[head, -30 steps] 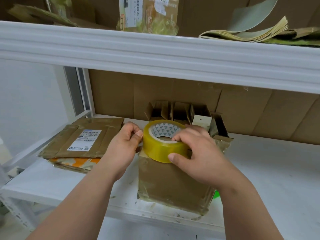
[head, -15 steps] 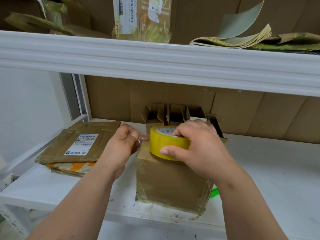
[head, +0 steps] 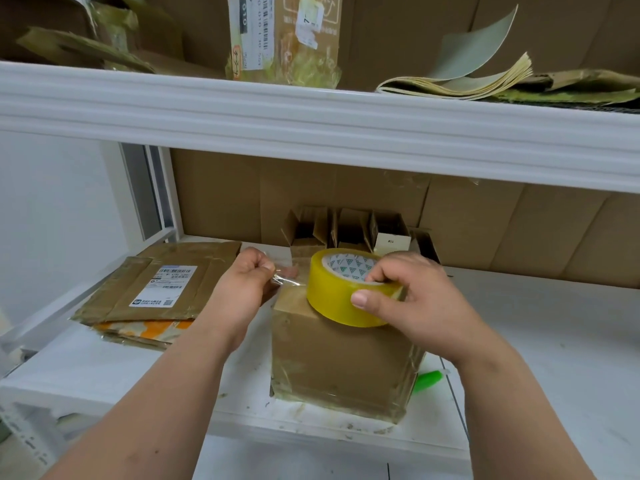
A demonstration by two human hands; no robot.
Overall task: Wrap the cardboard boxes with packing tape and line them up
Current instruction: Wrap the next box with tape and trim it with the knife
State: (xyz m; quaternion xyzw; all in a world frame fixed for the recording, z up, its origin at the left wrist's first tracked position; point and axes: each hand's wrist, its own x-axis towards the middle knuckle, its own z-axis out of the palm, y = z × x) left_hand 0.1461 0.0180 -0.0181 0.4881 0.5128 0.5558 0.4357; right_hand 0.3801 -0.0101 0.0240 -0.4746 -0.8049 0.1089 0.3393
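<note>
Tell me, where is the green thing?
In the head view, the green object lies on the white shelf, low at the cardboard box's right side.

On the upper shelf, a taped carton [head: 284, 36] bears a label reading "010" and a sticker with "7". The flattened parcel's shipping label [head: 162, 285] is too small to read.

Bare white shelf surface [head: 554, 341] lies open across the right half of the frame, with only a small green object [head: 428, 380] just right of the taped cardboard box [head: 343, 365] at centre. A row of small open cartons [head: 349, 230] blocks the back behind that box. Flattened cardboard packages [head: 156, 285] fill the left. The upper shelf edge [head: 311, 126] limits headroom above.
</note>
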